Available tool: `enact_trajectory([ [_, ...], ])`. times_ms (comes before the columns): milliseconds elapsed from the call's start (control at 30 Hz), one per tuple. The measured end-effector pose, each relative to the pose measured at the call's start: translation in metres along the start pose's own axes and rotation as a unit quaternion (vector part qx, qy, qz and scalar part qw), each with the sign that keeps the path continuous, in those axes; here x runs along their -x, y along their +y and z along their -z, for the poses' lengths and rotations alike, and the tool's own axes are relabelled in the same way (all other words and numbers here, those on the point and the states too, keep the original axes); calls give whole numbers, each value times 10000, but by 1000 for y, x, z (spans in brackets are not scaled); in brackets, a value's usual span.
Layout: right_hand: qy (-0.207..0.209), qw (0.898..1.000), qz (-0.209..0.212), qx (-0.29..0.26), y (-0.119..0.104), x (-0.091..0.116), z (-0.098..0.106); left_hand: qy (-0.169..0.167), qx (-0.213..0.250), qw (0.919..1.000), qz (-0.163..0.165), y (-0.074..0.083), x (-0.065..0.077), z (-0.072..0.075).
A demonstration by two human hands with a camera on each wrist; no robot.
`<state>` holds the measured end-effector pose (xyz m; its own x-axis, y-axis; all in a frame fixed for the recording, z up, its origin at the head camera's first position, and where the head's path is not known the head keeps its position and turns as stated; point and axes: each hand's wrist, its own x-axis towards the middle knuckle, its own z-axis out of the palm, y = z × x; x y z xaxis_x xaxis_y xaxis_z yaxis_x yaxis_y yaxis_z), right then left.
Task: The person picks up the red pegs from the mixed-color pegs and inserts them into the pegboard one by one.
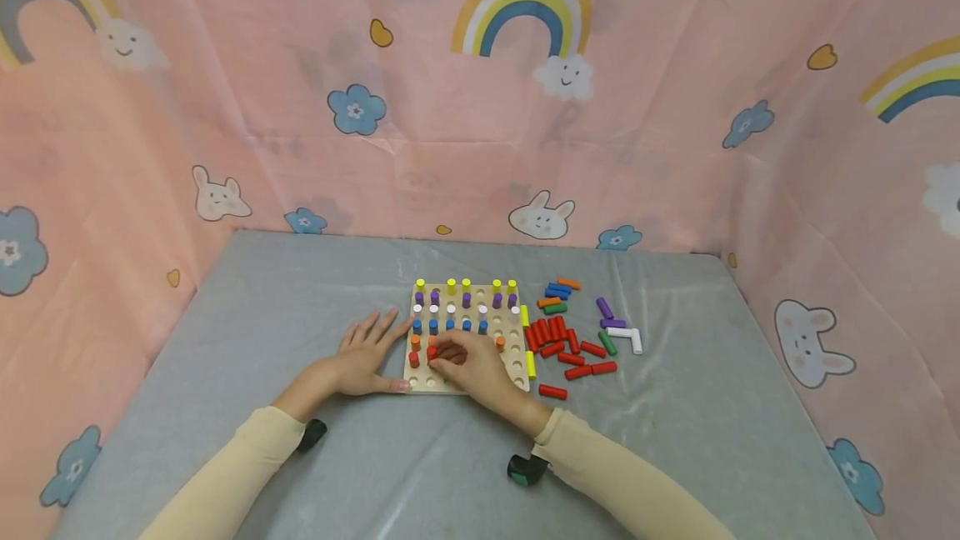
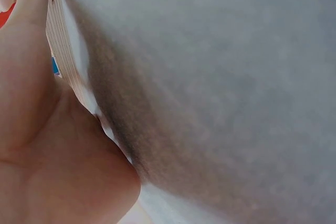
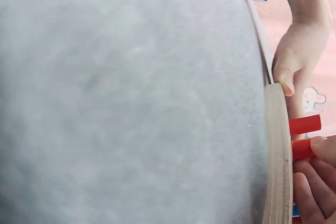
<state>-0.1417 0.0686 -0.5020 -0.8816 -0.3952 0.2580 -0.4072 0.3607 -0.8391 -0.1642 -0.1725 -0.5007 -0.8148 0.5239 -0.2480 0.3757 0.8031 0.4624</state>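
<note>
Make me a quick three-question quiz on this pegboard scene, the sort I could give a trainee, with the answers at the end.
1. Which colour is the peg that the right hand pinches: (a) white, (b) red or (c) purple?
2. True or false: the left hand touches the right edge of the board.
3. In the head view, what colour are the far-row pegs standing in the board?

Key: 1. (b) red. 2. False; it touches the left edge. 3. Yellow.
</note>
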Motion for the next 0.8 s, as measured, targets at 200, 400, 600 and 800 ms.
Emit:
enact_trajectory([
  [200,32,9995,228,207,-1,2,0,17,1,10000,24,1,0,0],
  [400,39,9993,184,335,-1,2,-1,-58,-56,10000,-18,6,2,6],
  [600,12,9988,203,444,-1,2,-1,-71,-72,9999,-56,9,4,7],
  [800,-40,9993,182,321,-2,3,0,-60,30,10000,-24,6,3,5],
])
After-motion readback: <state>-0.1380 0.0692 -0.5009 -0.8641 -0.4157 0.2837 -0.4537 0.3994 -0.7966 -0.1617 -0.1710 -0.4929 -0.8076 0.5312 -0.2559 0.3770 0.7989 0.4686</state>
